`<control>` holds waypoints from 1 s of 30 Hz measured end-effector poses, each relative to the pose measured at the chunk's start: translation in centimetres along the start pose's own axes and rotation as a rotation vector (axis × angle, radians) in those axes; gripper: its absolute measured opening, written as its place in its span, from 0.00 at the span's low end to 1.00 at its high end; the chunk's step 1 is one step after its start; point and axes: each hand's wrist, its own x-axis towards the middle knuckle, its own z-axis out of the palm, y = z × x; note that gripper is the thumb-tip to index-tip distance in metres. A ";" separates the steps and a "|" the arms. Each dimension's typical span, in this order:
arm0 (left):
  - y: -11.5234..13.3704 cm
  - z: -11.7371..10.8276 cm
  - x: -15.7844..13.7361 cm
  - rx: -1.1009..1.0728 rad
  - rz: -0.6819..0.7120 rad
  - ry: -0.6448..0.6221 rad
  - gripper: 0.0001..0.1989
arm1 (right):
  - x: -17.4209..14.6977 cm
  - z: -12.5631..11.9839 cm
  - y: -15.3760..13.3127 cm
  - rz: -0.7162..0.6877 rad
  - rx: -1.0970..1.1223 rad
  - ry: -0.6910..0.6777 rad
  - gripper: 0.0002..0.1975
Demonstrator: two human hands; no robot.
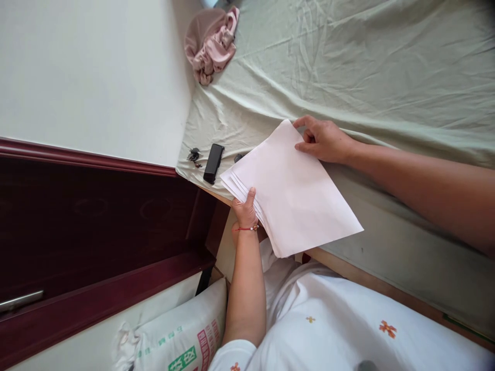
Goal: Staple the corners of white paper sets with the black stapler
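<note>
A thin stack of blank white paper sheets (pixel 297 190) is held tilted over the bed's edge. My left hand (pixel 245 208) grips it at the lower left, thumb on top and the other fingers hidden underneath. There the sheets' edges fan slightly apart. At the far upper right edge my right hand (pixel 319 138) is closed on the paper, with index finger and thumb at its border and the other fingers curled in. How many sheets the right hand holds cannot be made out.
A black rectangular case (pixel 213 163) and a small dark bunch, perhaps keys (pixel 194 155), lie on the pale green sheet (pixel 348 67). Pink cloth (pixel 212 46) is bunched by the wall. Left are a dark red wooden door (pixel 96 211) and a printed white sack (pixel 181 330).
</note>
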 end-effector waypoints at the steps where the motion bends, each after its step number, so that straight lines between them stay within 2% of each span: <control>1: 0.0 0.0 0.0 0.000 0.000 0.004 0.24 | 0.0 0.0 0.1 -0.005 0.000 0.002 0.23; 13: 0.0 0.0 0.0 0.015 -0.008 0.014 0.24 | 0.0 0.0 0.3 -0.033 0.012 0.000 0.24; 25: -0.3 -0.2 0.2 -0.026 -0.008 0.007 0.26 | -0.2 -0.2 -0.1 0.002 0.022 -0.011 0.24; 30: -0.5 -0.5 0.2 -0.002 0.008 -0.027 0.26 | -0.1 0.0 0.3 -0.008 0.049 -0.008 0.25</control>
